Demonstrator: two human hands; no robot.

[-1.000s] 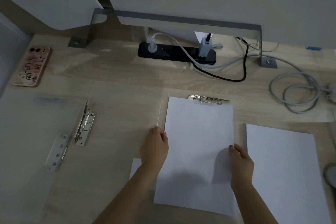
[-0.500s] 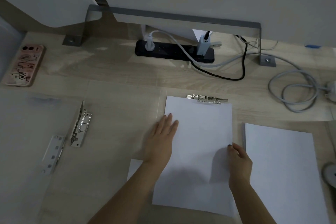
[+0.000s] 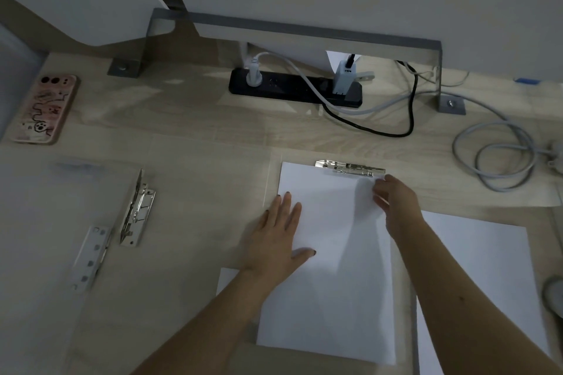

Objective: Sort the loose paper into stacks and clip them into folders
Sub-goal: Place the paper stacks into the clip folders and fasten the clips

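A stack of white paper lies on a clear folder in the middle of the desk, its top edge under a metal clip. My left hand presses flat on the stack's left side, fingers straight. My right hand is at the stack's upper right corner, just below the clip; its fingers touch the paper's edge, though the grip is unclear. A second stack of white paper lies to the right. A small white sheet corner shows beneath my left forearm.
Another clear folder with an open lever clip and a metal strip lies at the left. A phone in a pink case sits far left. A black power strip and coiled grey cable are at the back.
My right hand moved from the stack's lower right edge up to its top right corner near the clip. My left hand opened flat and shifted slightly onto the paper.
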